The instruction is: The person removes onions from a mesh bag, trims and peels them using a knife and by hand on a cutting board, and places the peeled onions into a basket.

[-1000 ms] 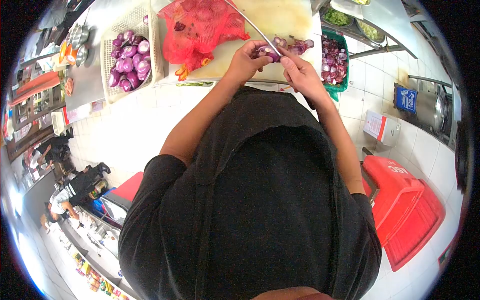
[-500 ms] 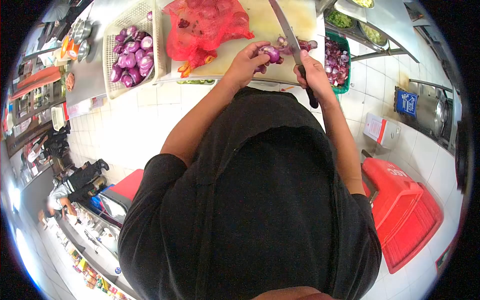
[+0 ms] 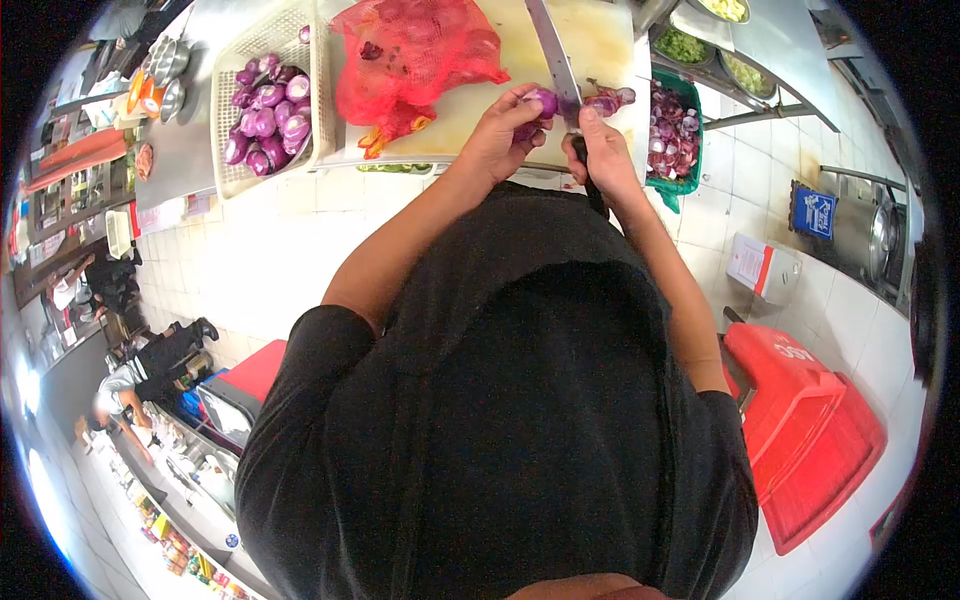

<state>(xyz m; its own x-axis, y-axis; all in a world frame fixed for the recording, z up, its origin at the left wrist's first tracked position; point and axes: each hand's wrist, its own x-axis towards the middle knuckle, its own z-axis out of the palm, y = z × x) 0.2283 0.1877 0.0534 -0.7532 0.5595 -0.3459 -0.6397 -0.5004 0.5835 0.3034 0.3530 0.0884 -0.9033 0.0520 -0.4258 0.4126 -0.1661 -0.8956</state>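
My left hand [image 3: 498, 132] is closed around a red onion [image 3: 542, 101] above the near edge of the cutting board [image 3: 480, 128]. In my right hand [image 3: 606, 152] is the black handle of a large kitchen knife [image 3: 552, 50], its long blade pointing away from me and passing close beside the onion. Whether the blade touches the onion I cannot tell. Just past my right thumb, onion trimmings [image 3: 612, 98] lie on the board. A red mesh sack [image 3: 415, 60] with onions inside rests on the board to the left of my hands.
Left of the board, a cream plastic basket [image 3: 222, 120] holds several peeled red onions. At right, below board level, a green basket [image 3: 696, 150] contains onion skins. Metal bowls [image 3: 168, 65] stand at far left. A red bin [image 3: 800, 420] is behind on my right.
The knife and my right hand have shifted left, bringing the blade close to the onion. My left hand has turned slightly while keeping hold of the onion.
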